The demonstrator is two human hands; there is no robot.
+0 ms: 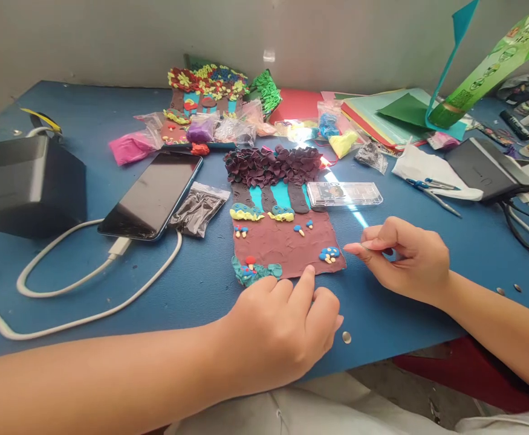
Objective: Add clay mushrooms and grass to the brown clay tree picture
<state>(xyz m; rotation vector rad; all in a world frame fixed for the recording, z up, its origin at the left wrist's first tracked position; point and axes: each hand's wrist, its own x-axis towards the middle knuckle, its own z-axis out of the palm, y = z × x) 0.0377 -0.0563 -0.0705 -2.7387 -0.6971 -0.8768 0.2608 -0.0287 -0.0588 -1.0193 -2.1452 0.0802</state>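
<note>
A clay picture [286,241] lies on the blue table, with dark ruffled clay along its top, turquoise and dark stripes below, and small clay mushrooms on a brown ground. My left hand [291,320] rests at its lower edge, one fingertip touching the brown clay and the other fingers curled under; what they hold, if anything, is hidden. Just right of the picture, my right hand [400,257] is closed in a pinch, thumb against forefinger. Whatever is between those fingertips is too small to make out.
A phone [150,196] with a white cable, a black box [28,184] and a bag of black clay [199,208] are at left. Behind stand another clay picture [207,103] and clay bags. A clear case [344,193], compass [434,190] and green bottle [486,72] are at right.
</note>
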